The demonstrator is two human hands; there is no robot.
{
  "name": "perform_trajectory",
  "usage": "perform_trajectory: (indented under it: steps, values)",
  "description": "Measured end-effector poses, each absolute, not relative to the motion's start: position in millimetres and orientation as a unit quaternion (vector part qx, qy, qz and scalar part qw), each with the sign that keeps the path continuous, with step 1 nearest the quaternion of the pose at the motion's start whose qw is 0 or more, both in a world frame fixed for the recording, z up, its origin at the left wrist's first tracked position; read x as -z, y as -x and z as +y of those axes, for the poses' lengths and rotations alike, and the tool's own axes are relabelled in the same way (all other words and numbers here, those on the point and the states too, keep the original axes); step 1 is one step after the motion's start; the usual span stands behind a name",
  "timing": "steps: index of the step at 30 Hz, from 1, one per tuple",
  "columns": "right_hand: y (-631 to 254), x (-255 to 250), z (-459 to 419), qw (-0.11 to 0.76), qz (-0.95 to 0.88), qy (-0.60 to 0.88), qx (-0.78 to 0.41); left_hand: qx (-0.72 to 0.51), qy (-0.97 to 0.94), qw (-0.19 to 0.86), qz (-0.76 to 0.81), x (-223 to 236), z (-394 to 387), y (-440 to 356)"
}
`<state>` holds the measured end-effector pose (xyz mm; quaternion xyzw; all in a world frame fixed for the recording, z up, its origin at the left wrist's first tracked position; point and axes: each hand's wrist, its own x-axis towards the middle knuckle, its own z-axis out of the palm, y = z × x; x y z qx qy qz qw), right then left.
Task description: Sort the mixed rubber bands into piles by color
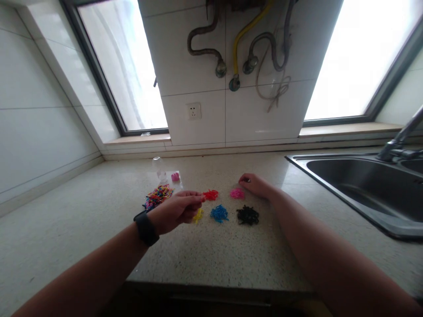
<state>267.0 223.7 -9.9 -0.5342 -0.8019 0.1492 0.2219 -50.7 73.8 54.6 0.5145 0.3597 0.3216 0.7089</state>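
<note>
My left hand [181, 208], with a dark watch on its wrist, reaches over the counter, thumb and fingers pinched at the left edge of a red pile [211, 194] of what look like small rubber bands. What the pinch holds is too small to make out. Partly behind that hand lies a yellow pile [198, 215]. My right hand [254, 182] rests with curled, closed fingers just behind a pink pile [237, 193]; its fingertips show nothing I can name. A blue pile [220, 213] and a black pile [247, 215] lie nearer me.
A larger mixed-colour pile [157, 196] lies left of my left hand. Behind it stand a clear bottle [159, 171] and a small pink object [175, 176], perhaps its cap. A steel sink [350, 193] is at the right. The counter's front edge [218, 285] runs below.
</note>
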Motion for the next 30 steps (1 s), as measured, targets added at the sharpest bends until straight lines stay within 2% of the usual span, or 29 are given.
perform_trajectory:
  steps: [3, 7, 15, 30]
  values:
    - [-266, 9, 223, 0.217, -0.801, 0.540, -0.139, -0.297, -0.470, 0.768, 0.317, -59, 57, 34]
    - [-265, 10, 223, 0.216, -0.803, 0.541, -0.126, -0.281, -0.450, 0.791, 0.306, -60, 45, 23]
    - [-263, 9, 222, 0.207, -0.797, 0.554, -0.121, -0.329, -0.458, 0.739, 0.370, -61, 45, 11]
    - [-261, 8, 221, 0.204, -0.798, 0.554, -0.117, -0.364, -0.513, 0.680, 0.376, -58, 51, 20]
